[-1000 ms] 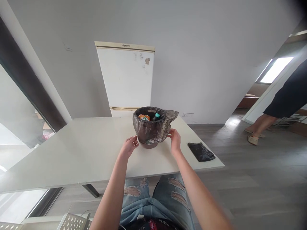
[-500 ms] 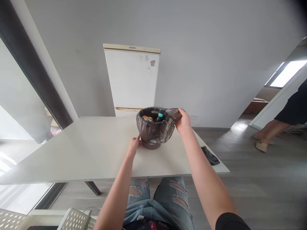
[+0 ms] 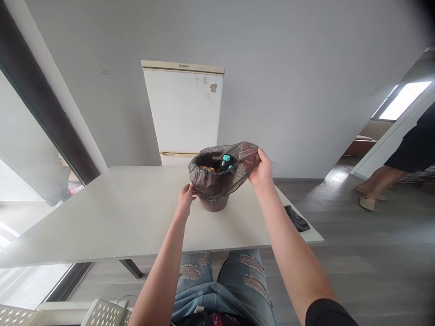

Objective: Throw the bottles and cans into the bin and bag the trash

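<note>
Pinching the loose rim of the bin liner (image 3: 217, 183) at its 3 o'clock edge, my right hand (image 3: 261, 168) is clamped on the plastic. My left hand (image 3: 186, 199) touches the liner's 8 o'clock side; I cannot tell whether it grips. The small dark bin (image 3: 214, 204) stands on the tabletop (image 3: 118, 208) with a teal-capped bottle (image 3: 224, 160) inside, and a folded black bag (image 3: 297, 218) lies at its 4 o'clock.

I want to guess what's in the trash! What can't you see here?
Head view:
- Bottle and orange thing: mostly hidden inside the bin bag.
- Left hand: too small to tell whether it grips the bin bag.
- Right hand: fingers partly behind the bin bag's raised edge.
- Other person: cut off by the right edge.
</note>
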`<act>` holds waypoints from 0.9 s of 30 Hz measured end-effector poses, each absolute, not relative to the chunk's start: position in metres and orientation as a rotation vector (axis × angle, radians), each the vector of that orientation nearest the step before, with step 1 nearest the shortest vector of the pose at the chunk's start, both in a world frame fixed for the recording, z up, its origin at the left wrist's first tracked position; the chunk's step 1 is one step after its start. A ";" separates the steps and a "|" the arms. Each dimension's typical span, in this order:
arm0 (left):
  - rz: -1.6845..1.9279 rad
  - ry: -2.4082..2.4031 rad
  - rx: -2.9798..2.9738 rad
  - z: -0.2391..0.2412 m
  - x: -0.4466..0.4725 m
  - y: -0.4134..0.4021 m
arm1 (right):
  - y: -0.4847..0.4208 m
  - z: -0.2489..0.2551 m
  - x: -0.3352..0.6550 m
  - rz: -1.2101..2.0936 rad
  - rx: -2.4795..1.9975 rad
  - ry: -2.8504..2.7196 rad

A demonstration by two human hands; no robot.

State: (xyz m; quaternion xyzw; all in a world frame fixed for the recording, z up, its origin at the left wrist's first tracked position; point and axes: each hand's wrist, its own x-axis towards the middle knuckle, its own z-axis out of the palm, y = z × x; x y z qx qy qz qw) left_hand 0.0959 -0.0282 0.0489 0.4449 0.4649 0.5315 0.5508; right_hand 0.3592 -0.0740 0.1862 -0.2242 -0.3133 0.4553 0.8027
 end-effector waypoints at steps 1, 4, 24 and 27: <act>1.275 1.030 1.062 0.053 0.099 -0.029 | -0.076 0.188 0.359 0.977 -0.465 -0.677; 1.458 0.757 0.997 0.081 0.100 -0.018 | -0.081 0.195 0.360 0.954 -0.426 -0.703; 1.826 0.311 0.959 0.138 0.030 0.063 | -0.066 0.151 0.424 0.590 -0.512 -0.614; 1.549 0.468 1.216 0.105 0.044 0.057 | -0.069 0.122 0.423 0.707 -0.618 -0.728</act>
